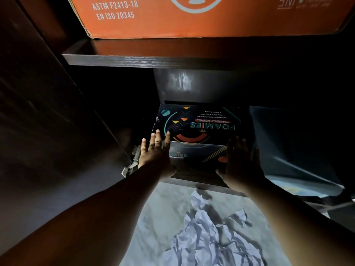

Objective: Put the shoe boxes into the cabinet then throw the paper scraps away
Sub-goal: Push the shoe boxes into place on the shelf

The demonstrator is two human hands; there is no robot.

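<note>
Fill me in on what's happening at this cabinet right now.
A person is pushing a dark Foamies shoe box into the lower compartment of a dark wooden cabinet. The left hand and right hand press flat, fingers straight, against the box's near end. An orange box already sits on the shelf above. Crumpled white paper scraps lie on the floor below the arms, not yet picked up.

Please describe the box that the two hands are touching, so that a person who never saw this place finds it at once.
Look in the dark cabinet, under the shelf carrying the orange box. On the bottom level lies the black shoe box, left hand and right hand flat against its front. Only it shows "FOAMIES" upside down among coloured triangles.
</note>
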